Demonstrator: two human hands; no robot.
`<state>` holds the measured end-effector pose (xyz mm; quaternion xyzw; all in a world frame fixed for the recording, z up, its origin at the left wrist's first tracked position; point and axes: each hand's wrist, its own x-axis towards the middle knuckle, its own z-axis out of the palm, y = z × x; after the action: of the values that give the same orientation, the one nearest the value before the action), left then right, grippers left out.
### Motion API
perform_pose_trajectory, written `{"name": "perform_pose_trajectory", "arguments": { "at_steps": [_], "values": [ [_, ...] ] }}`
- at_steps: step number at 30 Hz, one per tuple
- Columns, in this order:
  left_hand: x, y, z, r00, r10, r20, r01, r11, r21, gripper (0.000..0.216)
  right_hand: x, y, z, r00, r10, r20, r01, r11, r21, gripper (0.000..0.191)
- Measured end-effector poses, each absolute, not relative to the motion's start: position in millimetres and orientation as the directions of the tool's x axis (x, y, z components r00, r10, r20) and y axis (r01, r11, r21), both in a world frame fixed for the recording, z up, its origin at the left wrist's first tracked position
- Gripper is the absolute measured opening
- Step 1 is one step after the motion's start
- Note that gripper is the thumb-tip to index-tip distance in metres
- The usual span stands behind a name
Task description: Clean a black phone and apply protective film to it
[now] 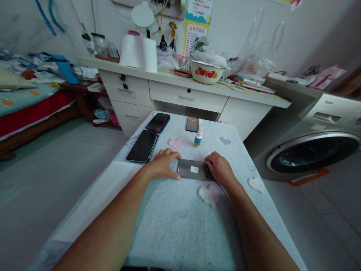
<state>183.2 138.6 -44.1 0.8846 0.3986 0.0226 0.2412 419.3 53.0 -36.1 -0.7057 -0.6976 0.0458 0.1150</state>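
A grey phone-sized slab (187, 168), which looks like a smartphone, lies flat and crosswise on the cloth-covered table (175, 226). A small white square (194, 169) shows on its face. My left hand (163, 164) spans its left end, thumb on the near corner and fingers at the far corner. At the right end, my right hand (221, 168) is closed with curled fingers against the slab; a dark patch shows beneath them, and what they pinch is hidden. Just beyond the slab stands a small white bottle (197, 138) with a blue and yellow label.
Two dark phones, a nearer one (143, 146) and a farther one (158, 122), lie at the table's left. Another phone (192, 124) lies behind the bottle. Beyond are a white desk (186, 94) holding a floral bowl (207, 72), and a washing machine (316, 131) at right.
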Motion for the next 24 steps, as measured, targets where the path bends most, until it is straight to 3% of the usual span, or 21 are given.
{"name": "perform_pose_trajectory", "arguments": {
  "at_steps": [16, 24],
  "values": [
    [183, 139, -45, 0.681, 0.718, -0.144, 0.691, -0.566, 0.450, 0.070, 423, 35, -29, -0.104, 0.994, 0.023, 0.941, 0.106, -0.320, 0.019],
    [183, 140, -47, 0.686, 0.715, -0.135, 0.687, -0.575, 0.444, 0.070, 420, 42, -37, -0.017, 0.997, 0.070, 0.961, 0.036, -0.275, 0.018]
  ]
}}
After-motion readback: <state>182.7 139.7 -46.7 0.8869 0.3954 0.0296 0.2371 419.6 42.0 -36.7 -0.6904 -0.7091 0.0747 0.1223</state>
